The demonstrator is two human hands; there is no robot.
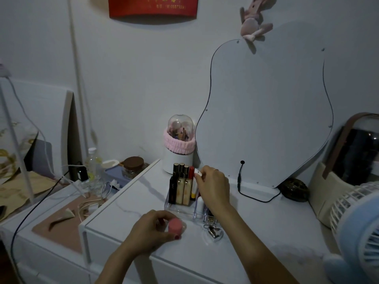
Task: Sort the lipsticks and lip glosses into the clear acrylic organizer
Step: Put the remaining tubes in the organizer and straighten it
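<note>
On white dresser: organizer, four tubes filed; right hand pinching fifth tube at slot; left hand gripping pink-capped tube, unfiled

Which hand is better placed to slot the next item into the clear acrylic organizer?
Right hand: it pinches a white tube directly over the clear acrylic organizer. The left hand grips a pink-capped item on the tabletop in front.

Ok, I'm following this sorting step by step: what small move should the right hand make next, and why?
Probably lower the white-capped tube that the right hand pinches into the clear organizer, beside the red-capped stick. It is held above that back row, where the other tubes already stand upright. The left hand holds a pink item in front, which can wait.
</note>
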